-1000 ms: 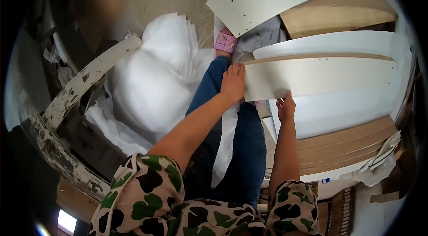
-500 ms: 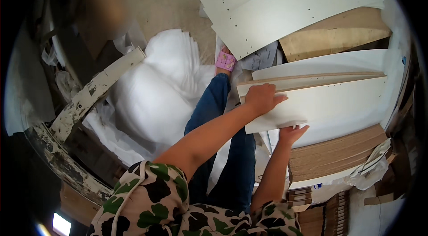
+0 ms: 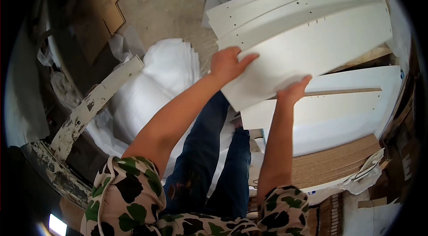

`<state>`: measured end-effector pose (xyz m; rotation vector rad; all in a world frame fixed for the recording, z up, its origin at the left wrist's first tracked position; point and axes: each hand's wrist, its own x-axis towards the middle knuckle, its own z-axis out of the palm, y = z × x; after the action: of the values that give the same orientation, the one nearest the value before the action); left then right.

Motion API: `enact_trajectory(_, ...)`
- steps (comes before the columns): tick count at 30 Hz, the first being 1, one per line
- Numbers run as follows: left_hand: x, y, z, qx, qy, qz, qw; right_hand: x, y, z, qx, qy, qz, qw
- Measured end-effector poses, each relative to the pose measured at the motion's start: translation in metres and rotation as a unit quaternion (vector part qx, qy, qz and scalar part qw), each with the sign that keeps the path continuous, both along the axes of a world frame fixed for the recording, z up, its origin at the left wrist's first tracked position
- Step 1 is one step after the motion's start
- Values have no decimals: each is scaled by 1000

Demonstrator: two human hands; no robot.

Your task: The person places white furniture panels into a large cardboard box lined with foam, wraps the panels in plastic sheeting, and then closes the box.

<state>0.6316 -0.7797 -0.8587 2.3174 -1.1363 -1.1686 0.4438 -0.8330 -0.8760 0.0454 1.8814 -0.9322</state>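
A plain white panel [image 3: 312,42] sits in front of the person, its long axis slanting from the near short end at lower left, above the legs, to the far end at upper right. Its broad face is up. The left hand [image 3: 226,64] grips the near end's upper corner; the right hand [image 3: 292,92] grasps the lower long edge. The panel overlaps similarly slanted drilled panels [image 3: 258,20]; whether it touches them cannot be told.
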Motion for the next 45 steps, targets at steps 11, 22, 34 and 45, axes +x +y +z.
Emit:
enact_trajectory(11,46,41,-106,-9,58,243,968,-1,-18,-79,160,-89,355,917)
enact_trajectory(22,-5,71,15,-13,552,494,671,2,18,47,29,-47,249,967)
enact_trajectory(34,-40,77,369,-185,349,294,871,20,42,316,-178,-282,210,919)
enact_trajectory(45,-85,416,719,-217,218,377,874,-39,142,363,-132,-506,146,840)
